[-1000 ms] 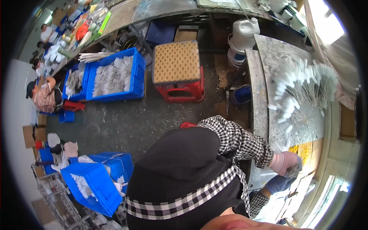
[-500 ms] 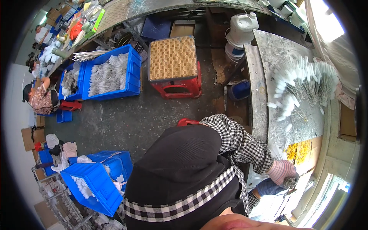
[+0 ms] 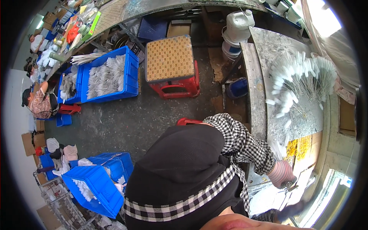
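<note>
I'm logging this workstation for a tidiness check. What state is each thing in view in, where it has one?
Left hand: gloved, fingers curled; contents of grip unclear.
Right hand: gloved, blurred; open or shut unclear.
Yellow loops: loosely heaped.
White-tipped rods: fanned out on the bench.
Red stool: upright, patterned top.
White jug: upright.
Large blue crate: open, filled with pale bundles.

Grey bench, white-tipped wire stems, yellow loops

Wearer's two hands, one patterned stool
</note>
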### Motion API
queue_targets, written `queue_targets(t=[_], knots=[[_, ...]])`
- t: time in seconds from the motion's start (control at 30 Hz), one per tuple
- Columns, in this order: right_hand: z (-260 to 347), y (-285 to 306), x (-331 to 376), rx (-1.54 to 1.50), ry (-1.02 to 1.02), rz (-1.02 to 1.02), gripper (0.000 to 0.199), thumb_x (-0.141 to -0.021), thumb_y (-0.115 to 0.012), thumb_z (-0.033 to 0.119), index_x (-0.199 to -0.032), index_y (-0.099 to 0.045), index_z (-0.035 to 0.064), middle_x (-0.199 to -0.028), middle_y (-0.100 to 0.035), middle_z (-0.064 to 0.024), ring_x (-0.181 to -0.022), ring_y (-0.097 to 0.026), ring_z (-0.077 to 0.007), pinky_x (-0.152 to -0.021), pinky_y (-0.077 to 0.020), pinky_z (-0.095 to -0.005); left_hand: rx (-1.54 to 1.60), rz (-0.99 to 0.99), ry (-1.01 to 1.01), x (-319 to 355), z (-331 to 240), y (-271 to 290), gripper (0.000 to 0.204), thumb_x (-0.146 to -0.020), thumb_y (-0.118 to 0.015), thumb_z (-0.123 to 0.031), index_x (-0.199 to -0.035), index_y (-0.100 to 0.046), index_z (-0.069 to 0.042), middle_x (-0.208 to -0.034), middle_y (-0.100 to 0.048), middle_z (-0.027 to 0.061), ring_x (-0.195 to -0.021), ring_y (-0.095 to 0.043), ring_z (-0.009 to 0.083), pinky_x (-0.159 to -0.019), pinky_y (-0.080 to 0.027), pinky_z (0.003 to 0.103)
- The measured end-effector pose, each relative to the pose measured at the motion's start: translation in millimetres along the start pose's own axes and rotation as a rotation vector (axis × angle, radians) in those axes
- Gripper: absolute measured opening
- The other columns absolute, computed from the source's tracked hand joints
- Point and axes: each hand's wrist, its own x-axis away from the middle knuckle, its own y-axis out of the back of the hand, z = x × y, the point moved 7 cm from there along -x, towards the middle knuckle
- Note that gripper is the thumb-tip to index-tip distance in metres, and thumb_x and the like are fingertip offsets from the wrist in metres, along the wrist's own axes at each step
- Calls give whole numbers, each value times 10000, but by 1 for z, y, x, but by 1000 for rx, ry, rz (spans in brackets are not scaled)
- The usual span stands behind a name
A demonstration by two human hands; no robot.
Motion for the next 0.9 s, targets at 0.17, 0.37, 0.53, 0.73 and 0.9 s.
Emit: queue_targets(t=[0.17,0.37,0.53,0.73,0.9], knots=[[72,-94,6,484,508,597,817,-980,-278,638,-1476,-421,4,-1491,-453,-214,-1423,-358,-400,-1185,-232,-511,1,-37,-168,0,-16,-14,220,-758,-665,-281,-884,-655,-100,-756,-668,129,-757,-683,331,-667,-526,457],[67,-116,5,395,414,756,915,-954,-212,720,-1468,-426,-6,-1514,-419,-228,-1445,-317,-411,-1188,-206,-535,54,-290,-469,-23,34,-69,219,-830,-610,-280,-810,-703,-83,-815,-696,126,-826,-692,272,-740,-537,430],[94,-75,4,366,530,568,911,-938,-254,699,-1453,-440,-29,-1481,-458,-231,-1431,-338,-404,-1186,-211,-517,350,-231,-430,-16,-9,-37,213,-832,-607,-262,-810,-697,-70,-812,-691,126,-810,-687,261,-750,-546,422],[44,-102,-7,87,294,640,1037,-848,-493,765,-1494,-351,-33,-1495,-428,-238,-1429,-352,-388,-1183,-237,-515,253,-198,-202,-18,39,-53,221,-747,-714,-271,-878,-671,-98,-766,-662,98,-780,-679,271,-694,-529,373],[49,-60,-4,-292,258,231,1279,-739,-623,776,-1586,-19,33,-1543,-342,-248,-1442,-335,-370,-1160,-309,-496,630,-91,127,-16,11,37,556,-742,-786,-377,-1198,-608,-112,-1124,-690,142,-1045,-667,236,-882,-528,355]])
